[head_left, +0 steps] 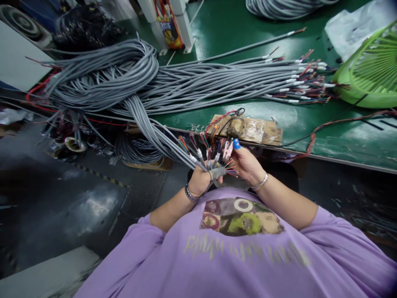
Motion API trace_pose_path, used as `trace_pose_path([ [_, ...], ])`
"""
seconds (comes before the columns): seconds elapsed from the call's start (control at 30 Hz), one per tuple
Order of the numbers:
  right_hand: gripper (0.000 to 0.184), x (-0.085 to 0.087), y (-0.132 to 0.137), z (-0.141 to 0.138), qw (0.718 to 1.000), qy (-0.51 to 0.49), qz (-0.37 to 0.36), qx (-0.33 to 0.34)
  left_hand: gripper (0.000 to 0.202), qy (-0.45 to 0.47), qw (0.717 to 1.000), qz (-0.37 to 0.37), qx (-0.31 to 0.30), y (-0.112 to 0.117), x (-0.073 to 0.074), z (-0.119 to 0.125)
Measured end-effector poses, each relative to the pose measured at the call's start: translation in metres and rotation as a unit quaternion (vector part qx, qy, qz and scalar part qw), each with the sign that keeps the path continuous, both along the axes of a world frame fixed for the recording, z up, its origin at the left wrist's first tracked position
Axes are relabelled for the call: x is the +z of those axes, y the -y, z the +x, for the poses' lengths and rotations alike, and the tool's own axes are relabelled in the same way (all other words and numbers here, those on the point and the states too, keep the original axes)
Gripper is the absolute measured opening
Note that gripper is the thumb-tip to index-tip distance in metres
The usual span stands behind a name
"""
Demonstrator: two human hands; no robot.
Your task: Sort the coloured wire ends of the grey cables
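My left hand (200,179) is closed around a bunch of grey cables (169,140), close in front of my body. Their ends fan out above and beside the fist, showing thin coloured wires (231,167) and white wraps. One cable end with a grey sleeve (217,172) points right across the fingers. Just right of it is my right hand (249,165), with a blue cover (236,143) on one digit. Its fingers are bent by the wire ends, next to a small pale pink piece (228,150) whose kind I cannot make out. Part of the right fingers is hidden.
On the green table (217,33) lies a long row of grey cables (223,78), coiled at the left (105,78). A taped wooden block (257,129) sits at the near edge. A green basket-like object (369,70) and clear plastic bag (356,29) are at right.
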State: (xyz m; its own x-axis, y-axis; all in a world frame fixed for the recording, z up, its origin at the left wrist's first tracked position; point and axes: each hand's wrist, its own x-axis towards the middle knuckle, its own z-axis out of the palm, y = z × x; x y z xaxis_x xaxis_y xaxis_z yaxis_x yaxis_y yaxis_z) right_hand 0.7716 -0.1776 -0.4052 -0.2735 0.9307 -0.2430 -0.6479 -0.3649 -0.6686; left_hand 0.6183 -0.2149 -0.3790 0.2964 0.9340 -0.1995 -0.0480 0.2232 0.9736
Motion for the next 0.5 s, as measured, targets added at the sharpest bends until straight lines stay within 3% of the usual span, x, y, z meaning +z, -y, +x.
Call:
trace_pose_path([
  [0.27,0.053,-0.004,0.001,0.0,0.999,-0.003,-0.035,0.006,0.034,-0.02,1.0,-0.011,-0.017,0.002,0.005,0.0],
  [0.5,0.064,0.01,0.002,0.01,0.996,-0.014,-0.053,0.073,0.035,-0.019,0.999,0.005,-0.032,0.009,0.011,-0.006],
])
